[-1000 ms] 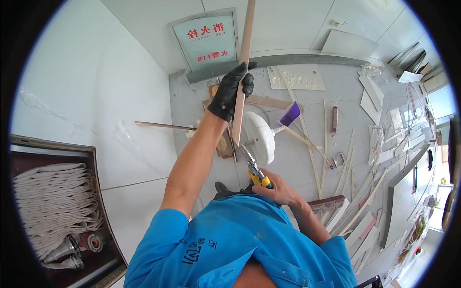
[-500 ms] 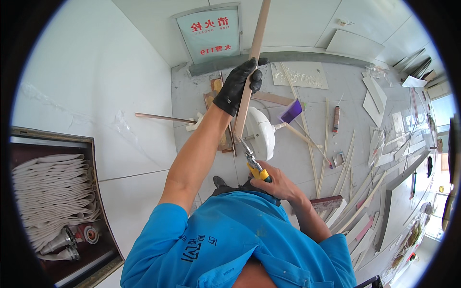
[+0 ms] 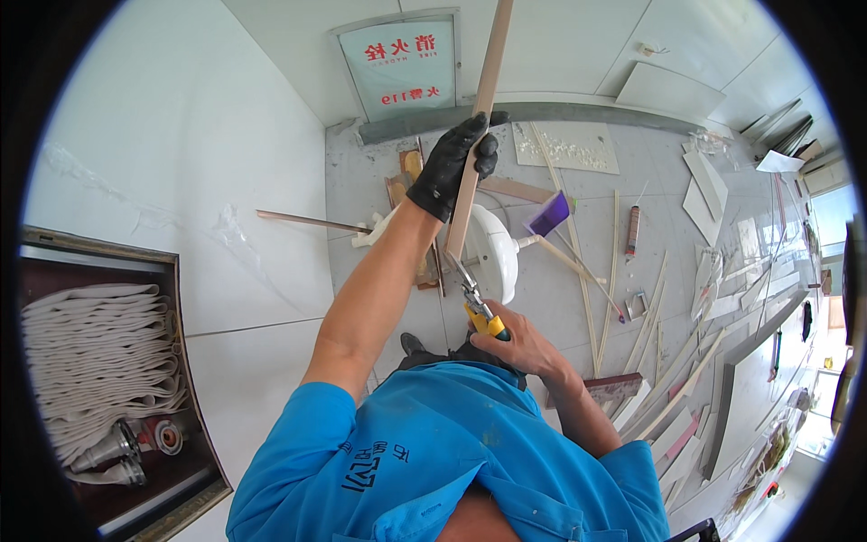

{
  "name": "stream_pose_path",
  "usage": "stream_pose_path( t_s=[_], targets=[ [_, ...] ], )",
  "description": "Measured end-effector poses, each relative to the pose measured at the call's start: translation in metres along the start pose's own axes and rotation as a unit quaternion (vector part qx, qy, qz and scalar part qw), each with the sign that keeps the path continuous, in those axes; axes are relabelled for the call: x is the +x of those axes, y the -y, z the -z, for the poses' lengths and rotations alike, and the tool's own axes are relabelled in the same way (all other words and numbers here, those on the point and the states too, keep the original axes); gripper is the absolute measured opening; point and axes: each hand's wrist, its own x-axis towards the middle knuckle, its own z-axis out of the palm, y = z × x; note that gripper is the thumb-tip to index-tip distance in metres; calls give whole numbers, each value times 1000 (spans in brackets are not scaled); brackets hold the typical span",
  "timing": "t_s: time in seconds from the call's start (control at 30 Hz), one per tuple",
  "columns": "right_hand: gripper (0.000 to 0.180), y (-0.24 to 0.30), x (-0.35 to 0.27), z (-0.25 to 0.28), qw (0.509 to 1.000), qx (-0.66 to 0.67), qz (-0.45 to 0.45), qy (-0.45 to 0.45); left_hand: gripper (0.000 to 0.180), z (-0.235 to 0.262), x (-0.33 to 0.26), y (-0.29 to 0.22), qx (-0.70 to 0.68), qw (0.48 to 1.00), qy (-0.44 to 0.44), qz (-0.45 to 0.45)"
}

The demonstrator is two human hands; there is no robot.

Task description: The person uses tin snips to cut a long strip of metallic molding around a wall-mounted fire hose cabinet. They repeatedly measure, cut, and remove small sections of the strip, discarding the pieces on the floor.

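My left hand [image 3: 449, 169], in a black glove, is closed round a long, narrow beige-brown trim strip [image 3: 489, 77]. The strip slants upward and runs out past the top of the view. In my bare right hand [image 3: 524, 345] is a pair of hand snips [image 3: 473, 294] with metal jaws and yellow-and-dark handles, the fingers wrapped round the grips. The jaws meet the strip's lower end; whether they bite into it is too small to tell. Behind the strip, a white rounded basin-like object [image 3: 493, 255] is partly hidden.
A purple scoop-like container [image 3: 548, 214] and a sealant cartridge [image 3: 633, 230] lie on the tiled floor. Long thin strips and white panels [image 3: 705, 197] are scattered at the right. At the left, an opened wall cabinet holds a folded white hose [image 3: 99, 361].
The view has shifted very slightly. Both hands keep their holds, with the snips still at the strip's lower end.
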Motion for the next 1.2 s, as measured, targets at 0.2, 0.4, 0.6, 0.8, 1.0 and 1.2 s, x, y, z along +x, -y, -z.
stream_pose_path(
  t_s=[0.2, 0.4, 0.6, 0.8, 1.0, 1.2],
  targets=[
    [51, 2, 1, 0, 1000, 5, 2, -4, 44, -1, -1, -1, 3, 1000, 6, 2],
    [50, 3, 1, -1, 1000, 9, 2, -6, 49, -4, -3, -2, 30, 999, 3, -11],
    [50, 5, -1, 0, 1000, 7, -3, -6, 49, -6, -5, -3, 35, 999, 4, -13],
    [54, 2, -1, 2, 1000, -6, 4, 7, 49, -6, -5, -3, 26, 1000, 5, -11],
    [63, -1, -1, 1, 999, -44, 15, 12, 47, -7, -5, -5, 42, 999, 4, -6],
    [62, 1, -3, 5, 999, -22, -13, 46, 44, -7, -5, -5, 53, 999, -1, 4]
  ],
)
